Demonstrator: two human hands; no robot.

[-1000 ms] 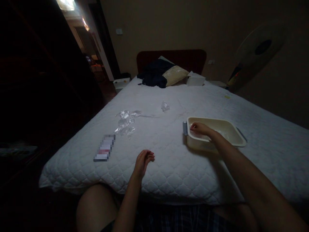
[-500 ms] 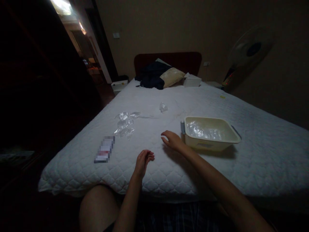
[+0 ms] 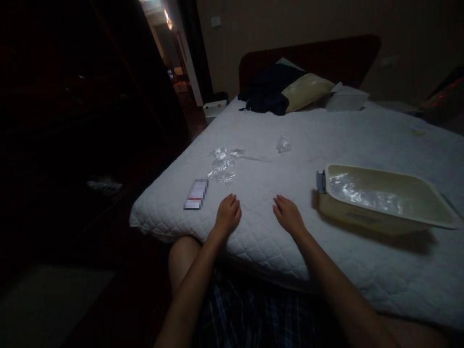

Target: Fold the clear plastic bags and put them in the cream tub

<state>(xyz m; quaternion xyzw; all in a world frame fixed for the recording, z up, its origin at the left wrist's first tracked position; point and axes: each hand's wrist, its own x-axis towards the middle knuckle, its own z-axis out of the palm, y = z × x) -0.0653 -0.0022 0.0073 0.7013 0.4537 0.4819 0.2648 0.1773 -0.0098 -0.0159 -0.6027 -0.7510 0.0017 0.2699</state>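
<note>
Over the front part of the white quilted bed, my left hand is stretched forward with its fingers extended and nothing in it. To its left lies a phone-like slab, its face blurred out by pixels. My right hand is a short way to the right, empty, fingers a little apart. Farther right stands a cream plastic tub with grey handle clips and shiny clear plastic inside. Crumpled clear plastic wrappers lie beyond my left hand, and a smaller clear plastic piece lies farther back.
At the head of the bed are dark clothing, a beige pillow and a white box before the brown headboard. A white bedside cabinet stands at the far left, near a lit doorway.
The view has swung left and down, so the bed and tub sit farther right. My left hand has moved forward nearer the phone-like slab; my right hand has drawn away from the tub.
</note>
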